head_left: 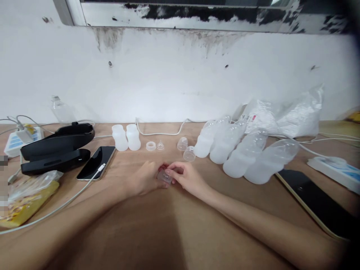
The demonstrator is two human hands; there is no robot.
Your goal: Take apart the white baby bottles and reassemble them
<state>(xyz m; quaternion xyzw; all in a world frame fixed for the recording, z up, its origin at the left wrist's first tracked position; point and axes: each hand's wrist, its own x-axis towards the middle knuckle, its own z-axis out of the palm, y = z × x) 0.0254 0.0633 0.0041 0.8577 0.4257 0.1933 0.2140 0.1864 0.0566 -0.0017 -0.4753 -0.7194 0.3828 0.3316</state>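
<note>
My left hand (144, 178) is closed around a small translucent baby bottle ring (164, 177), low over the table. My right hand (188, 177) meets it from the other side, thumb and fingers pinched at the ring's top. A clear soft part, probably a nipple, seems to sit in the ring, but fingers partly cover it. Beyond the hands lie another bottle ring (150, 146) and a clear nipple (160, 145). Two clear domed caps (189, 153) stand to their right. Two open frosted bottle bodies (133, 137) are upright at the back left.
Several capped frosted bottles (239, 161) lean in a row at right, before a white plastic bag (295, 112). Phones lie at left (95, 163) and right (317, 198). A black case (57, 148), snack bag (33, 198), power strips (336, 168) and a white cable (70, 202) flank the workspace.
</note>
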